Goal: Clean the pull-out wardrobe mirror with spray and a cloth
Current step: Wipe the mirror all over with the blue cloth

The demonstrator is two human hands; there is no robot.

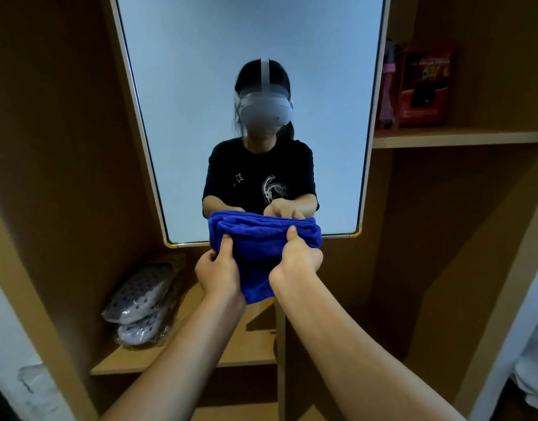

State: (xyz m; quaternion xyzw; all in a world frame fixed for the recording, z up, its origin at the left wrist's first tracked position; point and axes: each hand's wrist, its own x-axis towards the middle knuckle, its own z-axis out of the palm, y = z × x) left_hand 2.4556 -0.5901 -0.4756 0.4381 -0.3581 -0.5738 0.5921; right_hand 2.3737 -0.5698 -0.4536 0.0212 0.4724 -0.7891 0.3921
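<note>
The tall pull-out mirror (200, 71) with a pale frame and yellow bottom corners stands straight ahead inside the brown wardrobe. A folded blue cloth (258, 253) is held in front of the mirror's lower edge. My left hand (219, 271) pinches the cloth's left side, and my right hand (298, 256) grips its right side with the thumb on top. The mirror reflects a person in a black T-shirt and both hands on the cloth. No spray bottle is in view.
A pair of pale perforated slippers in a clear bag (143, 299) lies on the lower wooden shelf (249, 347) at left. A red box (422, 86) and a pink item (387, 92) stand on the upper right shelf (459, 138). Wardrobe panels close in on both sides.
</note>
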